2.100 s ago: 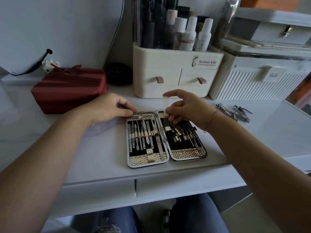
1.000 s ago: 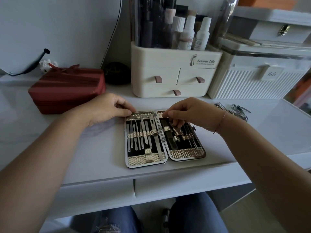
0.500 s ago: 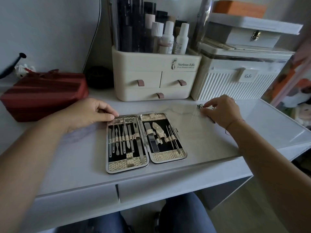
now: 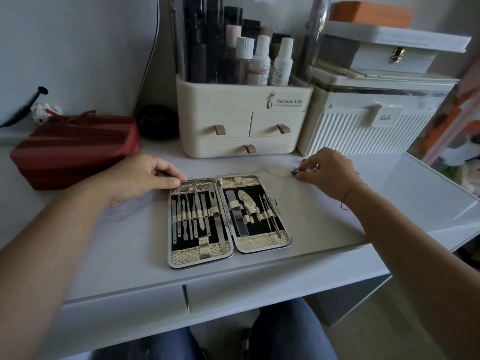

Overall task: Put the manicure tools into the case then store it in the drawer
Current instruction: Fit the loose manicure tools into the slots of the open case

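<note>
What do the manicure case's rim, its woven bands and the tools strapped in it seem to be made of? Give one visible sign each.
Manicure case rim: likely polished metal; it is silvery with bright glints.
Woven bands: probably gold-toned faux leather or fabric; basket-weave texture, dull sheen.
Tools: apparently brushed steel; grey, thin, reflective.

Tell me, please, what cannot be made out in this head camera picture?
- Head view: small tool pinched by the right hand; its fingers cover all but one dark end.
- Head view: whether the left hand grips the case corner or only rests there; curled fingers hide it.
- Head view: bottle labels; too small.
</note>
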{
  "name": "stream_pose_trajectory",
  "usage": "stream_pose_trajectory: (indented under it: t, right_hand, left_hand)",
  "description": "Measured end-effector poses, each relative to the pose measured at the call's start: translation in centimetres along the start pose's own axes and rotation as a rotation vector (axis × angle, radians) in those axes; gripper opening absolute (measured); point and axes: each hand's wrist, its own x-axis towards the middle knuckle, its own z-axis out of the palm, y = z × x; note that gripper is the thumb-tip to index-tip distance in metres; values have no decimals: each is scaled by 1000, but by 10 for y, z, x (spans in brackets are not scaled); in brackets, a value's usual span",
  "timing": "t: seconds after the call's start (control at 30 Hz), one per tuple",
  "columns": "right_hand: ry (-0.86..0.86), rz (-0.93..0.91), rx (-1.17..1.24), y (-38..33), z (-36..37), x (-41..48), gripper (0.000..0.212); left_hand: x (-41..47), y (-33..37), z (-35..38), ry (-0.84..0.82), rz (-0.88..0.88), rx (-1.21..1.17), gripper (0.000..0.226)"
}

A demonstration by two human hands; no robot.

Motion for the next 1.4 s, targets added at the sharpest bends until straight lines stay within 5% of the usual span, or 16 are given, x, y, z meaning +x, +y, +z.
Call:
stream_pose_trajectory:
  t: [0.3, 0.73, 0.93, 1.03, 1.13, 1.3, 1.4]
  right_hand:
    - [18, 1, 431, -16, -6, -4, 10]
    - [11, -54, 296, -17, 5, -4, 16]
    - [53, -45, 491, -39, -7, -15, 11]
    - [-33, -59, 652, -62, -13, -24, 15]
    - [-140, -64, 887, -92, -19, -35, 14]
    - [-242, -57, 1075, -127, -19, -50, 17]
    - [-235, -45, 1118, -137, -16, -59, 26]
  left_hand:
    - [0, 3, 1, 4, -9, 3, 14]
    - [2, -1, 0, -10, 2, -18, 15]
    - [0, 2, 2, 6, 10, 22, 12]
    - [-3, 10, 8, 156, 95, 97, 10]
    - [-10, 30, 15, 283, 181, -69, 16]
    - [-32, 70, 38, -16, 138, -473, 40]
    - [-41, 72, 48, 22, 112, -545, 28]
